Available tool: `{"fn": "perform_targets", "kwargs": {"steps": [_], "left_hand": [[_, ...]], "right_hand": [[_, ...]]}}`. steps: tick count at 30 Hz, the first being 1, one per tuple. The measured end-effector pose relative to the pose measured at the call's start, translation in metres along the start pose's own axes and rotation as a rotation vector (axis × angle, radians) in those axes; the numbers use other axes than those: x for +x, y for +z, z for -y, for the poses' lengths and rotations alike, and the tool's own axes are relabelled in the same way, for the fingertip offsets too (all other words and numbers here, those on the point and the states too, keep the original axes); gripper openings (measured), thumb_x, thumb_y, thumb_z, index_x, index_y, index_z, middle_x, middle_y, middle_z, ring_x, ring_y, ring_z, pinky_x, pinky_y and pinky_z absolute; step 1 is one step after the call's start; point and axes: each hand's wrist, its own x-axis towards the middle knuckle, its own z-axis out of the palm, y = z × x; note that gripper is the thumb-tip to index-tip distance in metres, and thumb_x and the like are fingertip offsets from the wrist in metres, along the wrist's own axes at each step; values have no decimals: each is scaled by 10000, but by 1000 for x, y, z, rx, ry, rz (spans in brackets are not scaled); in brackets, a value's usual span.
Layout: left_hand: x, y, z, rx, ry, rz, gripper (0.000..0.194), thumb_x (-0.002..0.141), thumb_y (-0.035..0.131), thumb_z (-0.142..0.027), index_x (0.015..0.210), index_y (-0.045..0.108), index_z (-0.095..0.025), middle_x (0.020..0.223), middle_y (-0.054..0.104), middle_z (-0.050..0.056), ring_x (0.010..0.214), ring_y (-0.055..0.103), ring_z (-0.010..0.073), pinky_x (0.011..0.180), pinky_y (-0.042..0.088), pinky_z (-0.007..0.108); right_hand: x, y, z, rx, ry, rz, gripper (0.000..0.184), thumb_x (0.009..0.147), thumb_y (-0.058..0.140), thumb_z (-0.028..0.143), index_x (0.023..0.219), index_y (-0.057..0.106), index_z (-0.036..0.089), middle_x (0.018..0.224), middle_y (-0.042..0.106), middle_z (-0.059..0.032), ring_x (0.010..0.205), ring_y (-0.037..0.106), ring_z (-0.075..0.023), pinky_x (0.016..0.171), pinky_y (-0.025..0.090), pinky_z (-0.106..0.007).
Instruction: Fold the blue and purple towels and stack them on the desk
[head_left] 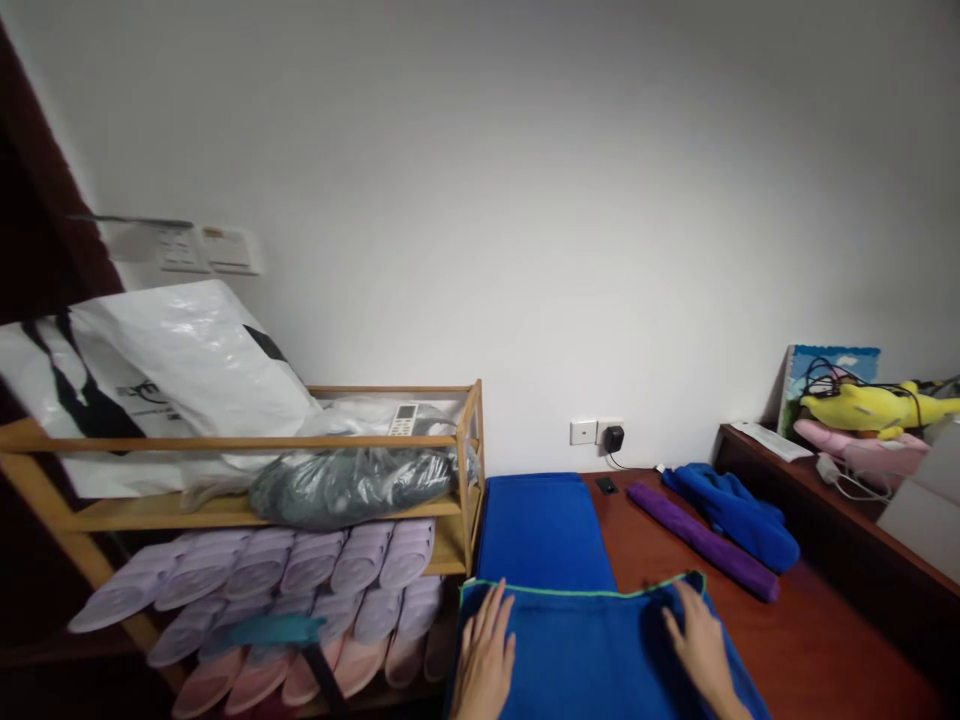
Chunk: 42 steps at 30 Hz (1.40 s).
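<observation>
Folded cloth (544,530): neatly flat.
Edged cloth (574,650): before it, seemingly unfinished.
My left hand (486,655): slightly spread.
Right hand (699,645): spread, pinch unclear.

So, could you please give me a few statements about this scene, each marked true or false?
1. The left hand is on the green-edged blue cloth. True.
2. The purple roll lies on the wooden rack. False: the purple roll lies on the red-brown tabletop.
3. A black plug is in the wall socket. True.
4. The lilac slippers sit above the white bag. False: the lilac slippers are below it.
</observation>
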Motion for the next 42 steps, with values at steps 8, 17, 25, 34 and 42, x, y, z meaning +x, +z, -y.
{"fn": "perform_targets", "kwargs": {"steps": [8, 17, 25, 34, 42], "left_hand": [[-24, 28, -11, 165, 32, 215, 528, 935, 268, -428, 1437, 152, -310, 1523, 200, 20, 1389, 209, 224, 1117, 206, 482], [-25, 29, -14, 180, 34, 206, 556, 927, 305, -405, 1441, 127, -294, 1534, 166, 24, 1399, 176, 215, 1125, 181, 460], [-25, 29, -16, 204, 33, 218, 554, 921, 290, -411, 1444, 178, -266, 1532, 185, 36, 1397, 184, 224, 1120, 175, 465], [-25, 29, -17, 208, 38, 204, 558, 911, 308, -406, 1441, 214, -258, 1535, 176, 35, 1400, 174, 215, 1121, 169, 454], [-24, 26, -19, 207, 21, 221, 549, 915, 286, -413, 1438, 216, -263, 1534, 175, 35, 1403, 164, 211, 1120, 163, 465]], "right_hand": [[-83, -6, -21, -85, -16, 218, 539, 853, 359, 549, 1348, 412, 344, 1439, 406, -26, 1309, 386, -246, 1028, 366, -490], [-46, -69, -125, -602, 211, 252, 538, 829, 249, 226, 1311, 487, 207, 1417, 427, -108, 1342, 323, -284, 1045, 237, -609], [-148, -31, -24, -312, -270, 161, 499, 890, 323, 374, 1389, 332, 353, 1454, 385, -1, 1293, 413, -189, 959, 425, -379], [-187, -86, -166, -509, 24, 7, 554, 792, 252, 263, 1275, 523, 276, 1381, 485, -70, 1271, 434, -269, 942, 361, -532], [-119, -78, -91, -254, 78, 36, 507, 837, 249, 375, 1193, 565, 198, 1333, 520, -137, 1183, 507, -256, 933, 395, -452]]}}
